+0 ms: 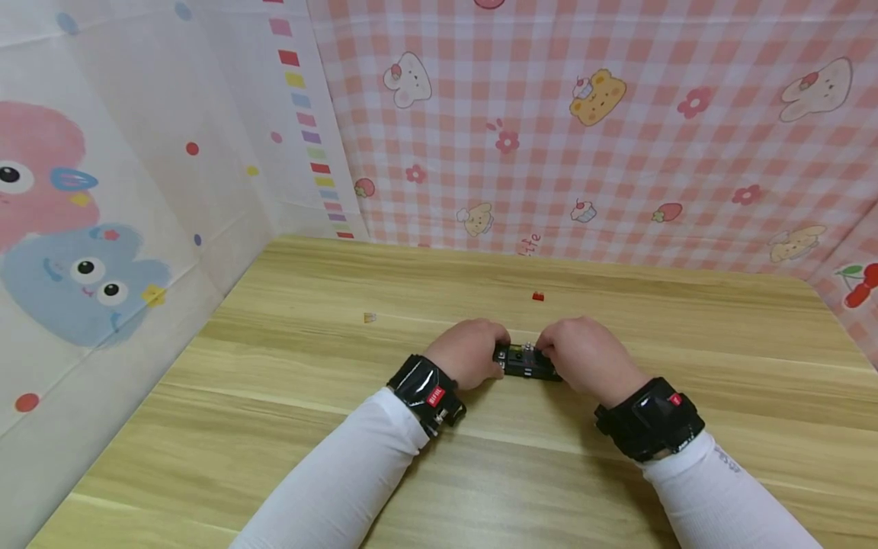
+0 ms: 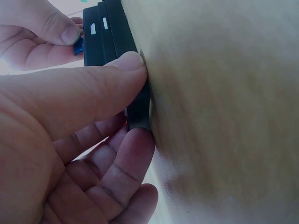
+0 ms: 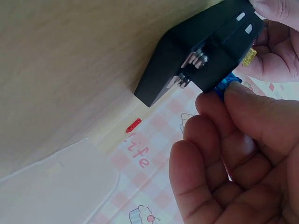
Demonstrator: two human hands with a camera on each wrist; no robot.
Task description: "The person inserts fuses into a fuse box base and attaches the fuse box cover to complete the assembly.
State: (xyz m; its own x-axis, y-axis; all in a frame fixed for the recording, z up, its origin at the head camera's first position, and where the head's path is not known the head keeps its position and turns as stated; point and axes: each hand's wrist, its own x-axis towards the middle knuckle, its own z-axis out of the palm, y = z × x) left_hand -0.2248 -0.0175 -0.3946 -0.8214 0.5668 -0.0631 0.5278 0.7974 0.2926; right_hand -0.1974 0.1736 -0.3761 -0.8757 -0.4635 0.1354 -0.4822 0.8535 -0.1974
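Low at the table's middle lies a black block-like piece (image 1: 528, 374) with a flat dark base and small white marks on its side. My left hand (image 1: 469, 354) grips its left end, thumb (image 2: 107, 88) along the side and fingers round the end. Above the right part, my right hand (image 1: 586, 354) pinches a small translucent blue piece (image 3: 227, 84) between thumb and index finger, right at the block's upper face. Two silver ribbed studs (image 3: 197, 59) jut from the block's end. A yellow piece (image 3: 249, 57) shows on its upper face, beside the blue one.
A small red brick (image 1: 538, 296) lies behind the hands on the wooden table (image 1: 309, 427). Further left is a small clear piece (image 1: 370, 317). A pink checked cloth (image 1: 453, 145) hangs along the back, and a white printed sheet (image 1: 171, 76) covers the left side.
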